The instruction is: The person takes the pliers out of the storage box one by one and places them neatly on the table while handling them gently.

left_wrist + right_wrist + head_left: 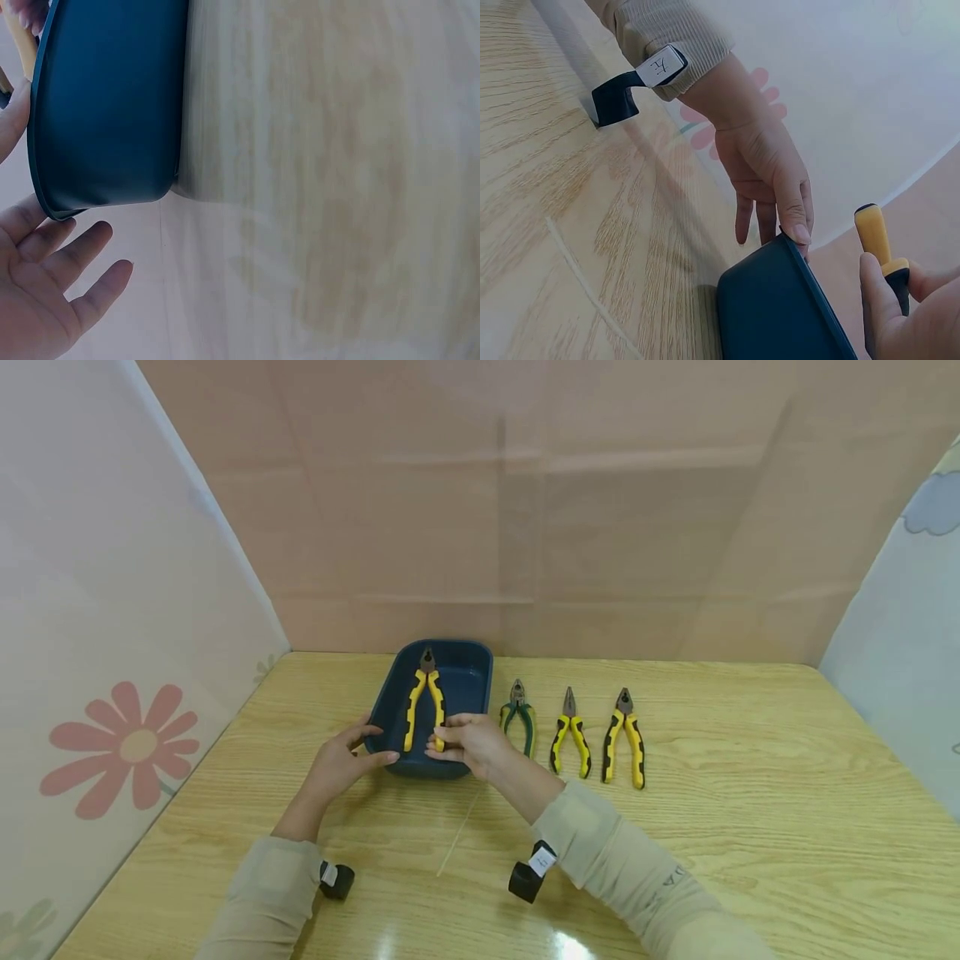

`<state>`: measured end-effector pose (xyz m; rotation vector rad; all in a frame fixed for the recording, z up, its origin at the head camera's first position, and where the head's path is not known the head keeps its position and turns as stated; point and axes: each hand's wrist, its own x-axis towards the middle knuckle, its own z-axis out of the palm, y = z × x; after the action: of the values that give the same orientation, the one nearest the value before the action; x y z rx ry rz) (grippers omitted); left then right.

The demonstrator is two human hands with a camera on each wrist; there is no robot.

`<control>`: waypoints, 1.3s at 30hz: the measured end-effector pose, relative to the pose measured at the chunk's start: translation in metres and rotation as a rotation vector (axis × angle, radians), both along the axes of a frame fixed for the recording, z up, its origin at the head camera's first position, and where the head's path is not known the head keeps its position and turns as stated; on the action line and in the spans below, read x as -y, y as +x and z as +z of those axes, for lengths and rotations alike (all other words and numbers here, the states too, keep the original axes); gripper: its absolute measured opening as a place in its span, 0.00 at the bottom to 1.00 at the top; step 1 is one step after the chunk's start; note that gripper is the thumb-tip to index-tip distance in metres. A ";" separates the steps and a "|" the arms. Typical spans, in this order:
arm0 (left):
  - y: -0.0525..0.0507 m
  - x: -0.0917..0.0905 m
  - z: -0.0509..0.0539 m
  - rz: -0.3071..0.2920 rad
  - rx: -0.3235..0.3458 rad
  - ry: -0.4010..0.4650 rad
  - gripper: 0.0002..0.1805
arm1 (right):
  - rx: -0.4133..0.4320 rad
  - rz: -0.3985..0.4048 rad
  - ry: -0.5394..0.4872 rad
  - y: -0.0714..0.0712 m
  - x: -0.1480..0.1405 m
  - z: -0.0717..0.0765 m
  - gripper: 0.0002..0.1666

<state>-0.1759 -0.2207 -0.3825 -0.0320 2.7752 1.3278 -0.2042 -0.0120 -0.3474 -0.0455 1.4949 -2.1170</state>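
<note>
A dark blue plastic bin (468, 689) stands at the back of the table. My left hand (341, 764) holds its near left corner, the thumb on the rim; in the left wrist view some fingers of that hand (37, 292) touch the rim while others spread beyond it. Between thumb and fingers, my right hand (480, 743) pinches one handle of a pair of yellow and black pliers (437, 697). These pliers are over the bin, head pointing away; contact with its bottom cannot be told. In the right wrist view one yellow handle (872, 231) sticks up by the thumb.
To the bin's right lie green-handled pliers (531, 727), yellow needle-nose pliers (562, 735) and another yellow pair of pliers (611, 743), in a row. A thin pale strip (457, 835) lies on the wooden table (750, 827). Walls stand behind and at both sides.
</note>
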 end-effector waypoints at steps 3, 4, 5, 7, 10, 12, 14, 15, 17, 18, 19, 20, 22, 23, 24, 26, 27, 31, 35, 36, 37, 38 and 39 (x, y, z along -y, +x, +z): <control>0.001 0.000 0.000 -0.008 -0.008 0.014 0.41 | -0.009 0.001 -0.002 0.002 -0.003 -0.001 0.28; 0.001 0.000 0.000 -0.012 -0.011 0.013 0.41 | -0.013 0.002 -0.004 0.002 -0.004 -0.001 0.29; 0.001 0.000 0.000 -0.013 -0.012 0.013 0.41 | -0.016 0.003 -0.005 0.003 -0.005 -0.002 0.29; 0.001 0.000 -0.001 -0.016 -0.016 0.009 0.41 | -0.015 0.004 -0.011 0.004 -0.008 -0.003 0.28; 0.001 0.001 -0.002 -0.020 -0.021 0.002 0.40 | -0.016 0.005 -0.017 0.005 -0.012 -0.003 0.28; 0.001 0.001 -0.002 -0.020 -0.021 0.003 0.40 | -0.013 0.005 -0.027 0.006 -0.015 -0.004 0.29; 0.002 0.001 -0.002 -0.017 -0.021 0.006 0.40 | -0.010 0.007 -0.034 0.006 -0.018 -0.004 0.30; 0.002 0.000 -0.001 -0.018 -0.021 0.006 0.40 | -0.006 0.008 -0.038 0.007 -0.019 -0.004 0.30; 0.002 0.000 -0.001 -0.014 -0.021 0.012 0.40 | -0.003 0.012 -0.038 0.008 -0.022 -0.003 0.31; 0.002 -0.001 0.000 -0.014 -0.021 0.015 0.40 | 0.001 0.013 -0.037 0.009 -0.023 -0.003 0.31; 0.002 -0.001 0.000 -0.015 -0.021 0.016 0.40 | 0.000 0.016 -0.034 0.009 -0.025 -0.002 0.31; 0.002 -0.001 0.001 -0.017 -0.021 0.019 0.40 | -0.001 0.018 -0.031 0.010 -0.026 -0.002 0.31; 0.002 -0.001 0.001 -0.017 -0.020 0.024 0.41 | -0.006 0.019 -0.024 0.011 -0.029 -0.002 0.31; 0.002 0.000 0.001 -0.021 -0.019 0.025 0.41 | -0.009 0.020 -0.023 0.012 -0.030 -0.003 0.32; 0.003 0.000 0.001 -0.024 -0.017 0.025 0.41 | -0.011 0.018 -0.020 0.012 -0.031 -0.003 0.31; 0.003 0.001 0.001 -0.026 -0.014 0.029 0.41 | -0.014 0.015 -0.017 0.013 -0.033 -0.005 0.31; 0.003 0.001 0.001 -0.027 -0.014 0.029 0.41 | -0.016 0.013 -0.016 0.013 -0.034 -0.005 0.31; 0.003 0.001 0.001 -0.027 -0.010 0.028 0.41 | -0.016 0.006 -0.016 0.014 -0.037 -0.007 0.31; 0.003 0.001 0.002 -0.028 -0.011 0.024 0.41 | -0.025 0.009 -0.014 0.016 -0.042 -0.007 0.31; 0.003 0.001 0.002 -0.027 -0.012 0.023 0.41 | -0.026 0.010 -0.016 0.016 -0.043 -0.007 0.31; 0.004 0.001 0.002 -0.025 -0.014 0.024 0.41 | -0.023 0.011 -0.019 0.017 -0.044 -0.006 0.31; 0.004 0.001 0.002 -0.025 -0.015 0.023 0.41 | -0.024 0.012 -0.020 0.017 -0.045 -0.006 0.31; 0.004 0.001 0.002 -0.027 -0.019 0.018 0.40 | -0.019 0.007 -0.022 0.018 -0.045 -0.006 0.31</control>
<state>-0.1722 -0.2216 -0.3806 0.0192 2.7693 1.3535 -0.1863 0.0335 -0.3531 -0.0792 1.4805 -2.1331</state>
